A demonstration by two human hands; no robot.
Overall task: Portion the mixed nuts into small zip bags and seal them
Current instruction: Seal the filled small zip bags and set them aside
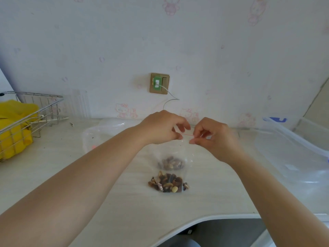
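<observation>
A small clear zip bag (175, 154) with a red zip line hangs above the table, a clump of mixed nuts (171, 163) in its bottom. My left hand (162, 126) pinches the zip strip at its left end. My right hand (211, 135) pinches the same strip at its right end. Nearer to me a second small bag of mixed nuts (168, 182) lies flat on the pale table (110, 202). I cannot tell if the held bag's zip is closed.
A wire basket (30, 118) holding yellow material stands at the far left. A large clear plastic bag (103, 132) lies behind my left forearm. A clear plastic container (292, 148) sits at the right. A wall socket (159, 83) with a cable is behind. The table's curved edge (204, 220) runs close to me.
</observation>
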